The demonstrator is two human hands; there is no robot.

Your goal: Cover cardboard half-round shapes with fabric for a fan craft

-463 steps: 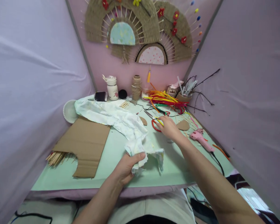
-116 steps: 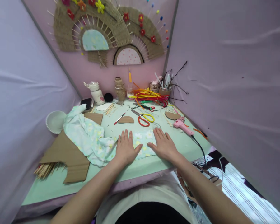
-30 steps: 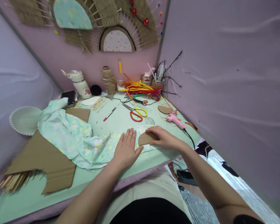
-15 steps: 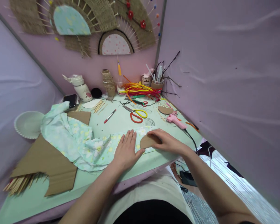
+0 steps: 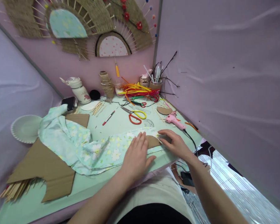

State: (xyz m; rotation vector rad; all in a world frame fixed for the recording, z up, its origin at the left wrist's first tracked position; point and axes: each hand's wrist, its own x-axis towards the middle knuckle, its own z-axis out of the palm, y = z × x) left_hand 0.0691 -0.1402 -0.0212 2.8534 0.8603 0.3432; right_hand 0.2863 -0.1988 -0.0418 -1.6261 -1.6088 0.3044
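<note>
A half-round piece of cardboard (image 5: 153,142) lies on the right end of a pale green flowered cloth (image 5: 116,151), which is spread over the table. My left hand (image 5: 135,155) rests flat with its fingers stretched out, on the cloth and over the cardboard's left end. At the cardboard's right end is my right hand (image 5: 175,143). Its thumb and forefinger are apart, by the cloth's right edge, and nothing shows between them. Toward the left the cloth is bunched in folds.
Beyond the cloth lie large scissors (image 5: 136,115), a red pen (image 5: 108,118) and a pink glue gun (image 5: 175,121) with its cord. Cut cardboard (image 5: 53,174) covers wooden sticks (image 5: 16,190) at left. A white bottle (image 5: 80,90) and twine cone (image 5: 106,84) stand at the back.
My left hand has slid right, onto the cardboard's left end. The right hand has let go of the cardboard and shifted slightly right, to the cloth's edge.
</note>
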